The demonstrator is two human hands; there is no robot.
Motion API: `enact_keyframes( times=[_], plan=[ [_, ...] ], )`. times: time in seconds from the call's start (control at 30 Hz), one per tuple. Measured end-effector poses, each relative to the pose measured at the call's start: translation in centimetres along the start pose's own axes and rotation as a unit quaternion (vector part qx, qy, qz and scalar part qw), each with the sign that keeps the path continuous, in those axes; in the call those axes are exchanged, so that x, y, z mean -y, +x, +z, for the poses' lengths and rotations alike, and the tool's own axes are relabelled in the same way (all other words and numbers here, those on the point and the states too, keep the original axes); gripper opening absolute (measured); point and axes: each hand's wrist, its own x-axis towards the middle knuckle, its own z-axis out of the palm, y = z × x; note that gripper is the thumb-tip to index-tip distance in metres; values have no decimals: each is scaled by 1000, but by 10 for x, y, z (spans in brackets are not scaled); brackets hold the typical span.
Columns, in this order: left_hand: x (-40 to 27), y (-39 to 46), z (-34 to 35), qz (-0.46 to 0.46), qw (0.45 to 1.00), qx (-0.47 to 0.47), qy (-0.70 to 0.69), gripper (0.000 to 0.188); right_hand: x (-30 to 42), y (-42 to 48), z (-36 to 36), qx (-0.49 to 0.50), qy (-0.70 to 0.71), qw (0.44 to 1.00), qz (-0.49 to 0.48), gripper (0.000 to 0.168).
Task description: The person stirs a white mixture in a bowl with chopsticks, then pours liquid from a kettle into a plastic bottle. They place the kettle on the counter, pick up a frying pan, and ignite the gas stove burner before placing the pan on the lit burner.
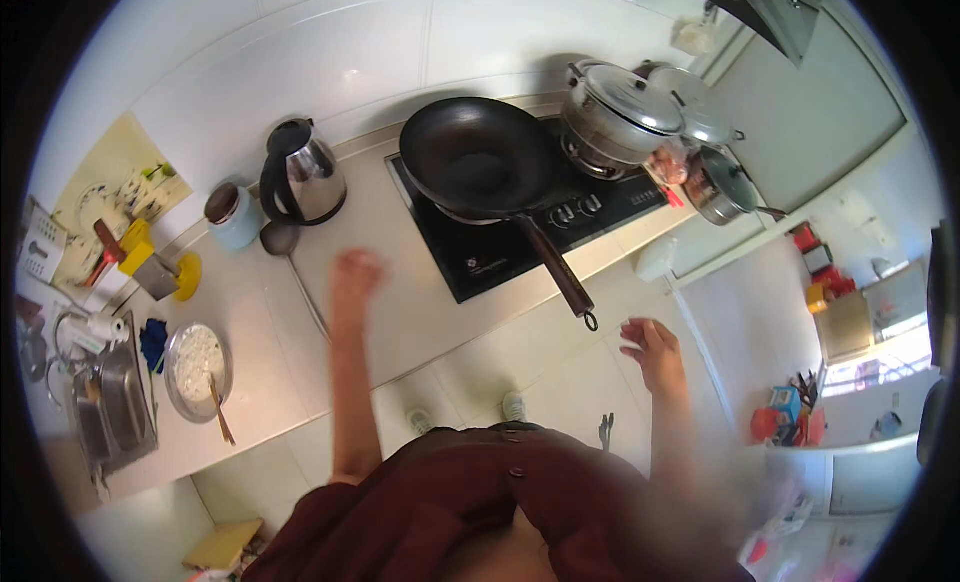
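My left hand [358,270], blurred, is over the countertop [405,312] between a long-handled ladle [280,240] and the black cooktop [484,278]. Its fingers are too smeared to read. My right hand [654,349] hovers in front of the counter, fingers loosely bent and apart, with nothing in it. Closest to it is the ring-tipped handle [559,270] of a dark wok [480,158], which sits on the left burner. I see bare metal inside the wok. The ladle lies bowl-up beside an electric kettle [307,173], its handle partly behind my left forearm.
A lidded steamer pot [619,120] stands on the right burner, with a glass-lidded saucepan [718,186] beyond. Leftward are a blue jar [234,220], a knife block [154,270], a bowl of white floury food [196,364] with chopsticks [219,411], and a steel sink [112,413].
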Motion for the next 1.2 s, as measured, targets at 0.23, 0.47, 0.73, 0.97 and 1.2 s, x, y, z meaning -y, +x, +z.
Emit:
enact_keyframes(
  times=[0.23,0.47,0.73,0.97,1.2],
  plan=[
    [16,-126,196,-205,940,201,-185,37,-10,154,70,266,-39,963,8,52],
    [14,-124,246,-240,957,85,-141,37,-34,195,134,469,112,859,172,59],
    [9,-125,265,-265,961,60,-59,23,-9,179,155,507,191,808,231,68],
    [8,-120,242,-227,970,40,-78,20,-33,191,150,486,223,816,219,55],
    [3,-120,251,-227,969,42,-88,24,-62,244,58,360,-106,926,36,24]
  ],
)
